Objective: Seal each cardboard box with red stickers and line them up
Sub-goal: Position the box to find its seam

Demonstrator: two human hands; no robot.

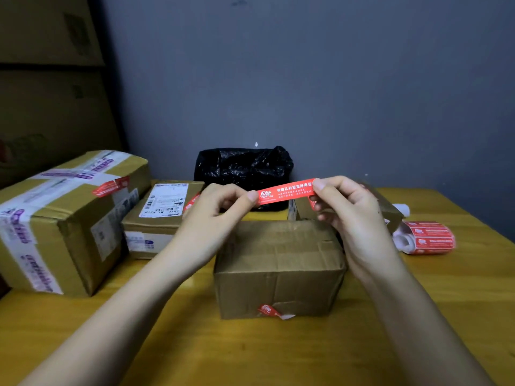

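A: Head view, quick pass. Both hands up over the middle box (278, 263), red sticker (285, 191) stretched flat between them. Left hand (220, 207) pinches its left end with thumb and forefinger, right hand (345, 210) pinches the right end, other fingers curled under

B: Touching the box yet?

A: No, it's in the air above the far top edge. Top flaps look closed, no red across them. Only a torn red scrap (269, 310) low on the front face

B: What's finished?

A: Big box (64, 218) on the left has a red strip on top, I'd call it sealed. Flat box (164, 215) next to it shows red at its right edge, probably done too. Those two sit side by side, so the row looks started

B: Left to do?

A: Press this one down, move the box into line. Another box (390, 210) behind the right hand looks open, mostly hidden. Sticker roll (426, 237) lies on the table (250, 352) at right
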